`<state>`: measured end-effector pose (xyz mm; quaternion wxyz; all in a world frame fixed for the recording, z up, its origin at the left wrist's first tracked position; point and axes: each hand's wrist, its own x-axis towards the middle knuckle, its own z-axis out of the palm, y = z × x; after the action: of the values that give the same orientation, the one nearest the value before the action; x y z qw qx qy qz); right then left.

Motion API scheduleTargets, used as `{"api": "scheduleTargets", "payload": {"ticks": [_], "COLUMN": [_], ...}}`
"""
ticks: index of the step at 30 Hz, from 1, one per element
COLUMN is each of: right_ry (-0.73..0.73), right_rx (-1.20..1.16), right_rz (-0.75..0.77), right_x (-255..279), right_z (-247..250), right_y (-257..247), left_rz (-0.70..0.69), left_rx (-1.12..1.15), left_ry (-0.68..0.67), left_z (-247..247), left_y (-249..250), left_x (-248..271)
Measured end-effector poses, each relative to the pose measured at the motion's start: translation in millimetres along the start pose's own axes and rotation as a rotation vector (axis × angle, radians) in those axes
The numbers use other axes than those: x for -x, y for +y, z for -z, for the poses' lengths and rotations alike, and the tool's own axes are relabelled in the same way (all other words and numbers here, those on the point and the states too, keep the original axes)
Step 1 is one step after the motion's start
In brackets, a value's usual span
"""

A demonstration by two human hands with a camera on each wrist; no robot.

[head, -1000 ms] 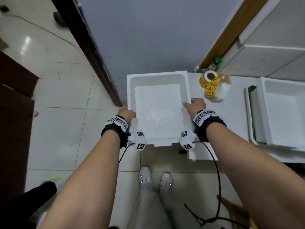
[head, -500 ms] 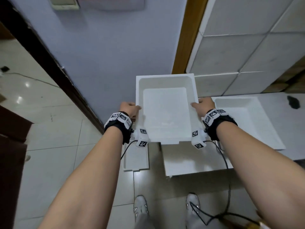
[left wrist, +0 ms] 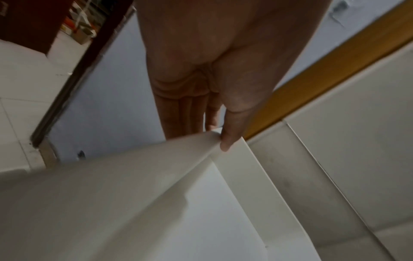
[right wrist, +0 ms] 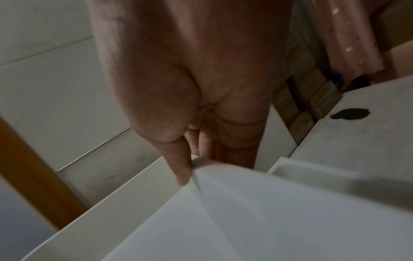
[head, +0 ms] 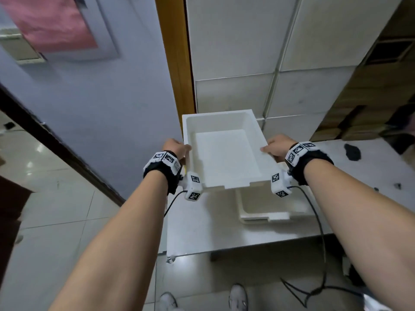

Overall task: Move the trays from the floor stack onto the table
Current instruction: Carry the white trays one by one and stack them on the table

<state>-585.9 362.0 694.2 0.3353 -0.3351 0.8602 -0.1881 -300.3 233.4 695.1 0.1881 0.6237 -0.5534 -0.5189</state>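
While both grips, left hand (head: 176, 147) and right hand (head: 277, 146), pinch raised tray (head: 224, 153) above bench (head: 202, 227): could slip, clip resting tray (head: 265, 207).

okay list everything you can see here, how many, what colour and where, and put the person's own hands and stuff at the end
held tray: one, white, carried in the air above the table
tray on table: one, white, lying on the table below the held tray
table: one, pale grey top, lower right, against the tiled wall
dark patch: one, black, on the table's far right
door frame: one, yellow-brown, between the painted wall and the tiled wall
pink sheet: one, on the wall, upper left
cable: black, hanging from the right wrist
shoes: two, white, on the floor at the bottom
left hand: grips the held tray's left rim
right hand: grips its right rim
wristbands: two, black with white marker blocks
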Motion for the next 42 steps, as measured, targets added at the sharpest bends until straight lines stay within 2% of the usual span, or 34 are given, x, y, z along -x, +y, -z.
{"api": "scheduleTargets", "payload": {"ticks": [6,9,13,16,23,30,36,42], "right_ry": [0.087,0.090,0.126,0.148,0.112,0.108,0.146,0.149], "right_rx": [0.046,0.066,0.007,-0.017,0.012,-0.001,-0.005,-0.058], "right_rz": [-0.086,-0.146,-0.173,-0.184,-0.264,-0.293,-0.317,-0.312], "right_x": [7,4,2,0,-25,-41,-48,-48], "right_z": [44,47,42,37,22,3,-3,-17], "right_y": [70,108,144,161,182,185,190,197], "left_rz": [-0.029,-0.006,-0.012,0.043,0.078,0.081,0.149,0.214], "left_rx": [-0.126,-0.183,-0.202,-0.178,-0.240,-0.299,-0.217,-0.301], "left_ry": [-0.074,-0.148,-0.189,-0.197,-0.222,-0.178,-0.191,-0.198], "left_z": [-84,-117,-151,-171,-193,-196,-201,-204], "left_y": [8,3,-10,-23,-59,-61,-63,-70], "left_x": [4,8,13,9,-13,-16,-17,-16]}}
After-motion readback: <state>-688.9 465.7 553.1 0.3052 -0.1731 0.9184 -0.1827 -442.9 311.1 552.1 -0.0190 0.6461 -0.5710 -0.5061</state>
